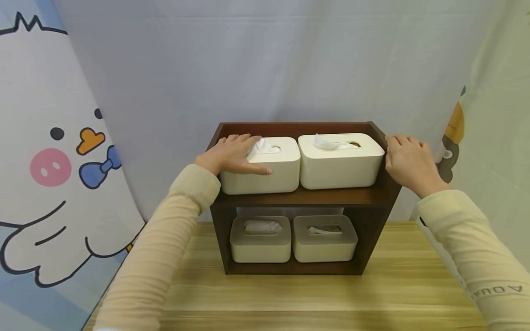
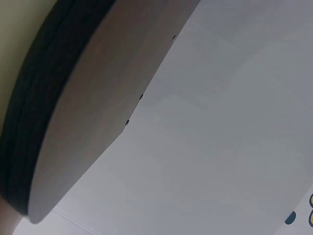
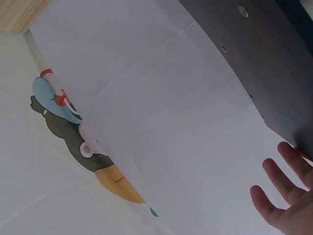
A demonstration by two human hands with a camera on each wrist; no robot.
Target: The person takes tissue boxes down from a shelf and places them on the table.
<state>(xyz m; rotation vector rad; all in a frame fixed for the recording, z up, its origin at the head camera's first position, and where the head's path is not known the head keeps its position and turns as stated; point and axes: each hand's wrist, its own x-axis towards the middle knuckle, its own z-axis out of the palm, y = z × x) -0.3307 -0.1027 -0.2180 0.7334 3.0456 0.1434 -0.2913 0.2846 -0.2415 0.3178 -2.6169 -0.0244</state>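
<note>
Has the left hand, thumb splayed, over the crosswise-lying upper-left tissue box, and the right hand, fingers parted, farther off beside the two-tier shelf.

from my end i'm seeing tissue boxes looking like smooth, matt plastic, with thin, crumpled paper tissues showing in their slots. the two-tier shelf is looking like smooth, dark wood, a screw head showing metallic. the tabletop is displaying smooth wood grain; the backdrop is looking like matt, lightly creased cloth, and the sleeves are wrinkling as matt fabric.
</note>
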